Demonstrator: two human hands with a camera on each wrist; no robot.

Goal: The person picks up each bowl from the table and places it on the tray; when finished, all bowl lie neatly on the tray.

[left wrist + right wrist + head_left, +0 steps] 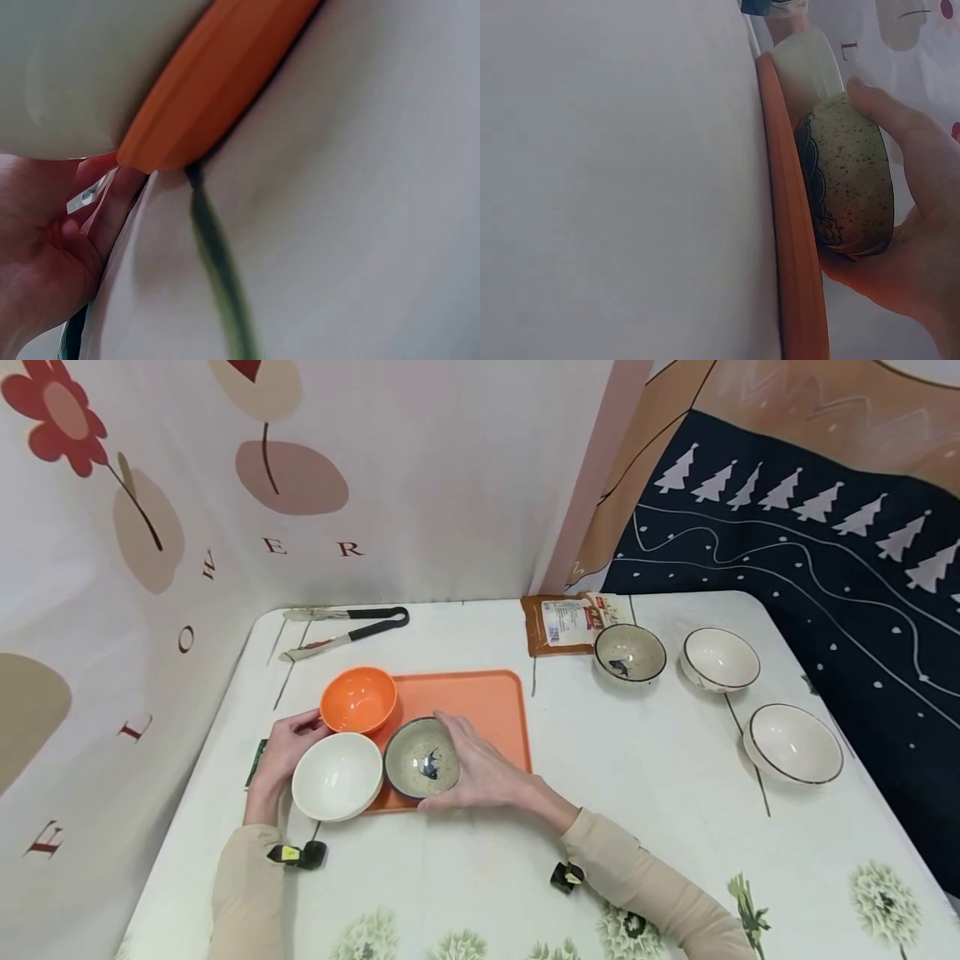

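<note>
My right hand grips a speckled grey bowl with a dark blue fish inside, fingers and thumb spread around its right side. That bowl sits on an orange tray, as the right wrist view also shows. At the tray's left edge, my left hand has its fingers against the rim, beside an orange bowl and a plain white bowl. In the left wrist view, its fingertips touch the tray edge and are partly hidden behind it. The three bowls stand close together.
Tongs with black handles lie behind the tray. Right of it are another speckled bowl, two cream bowls with dark rims and a brown food packet. A dark green object lies left of my left hand.
</note>
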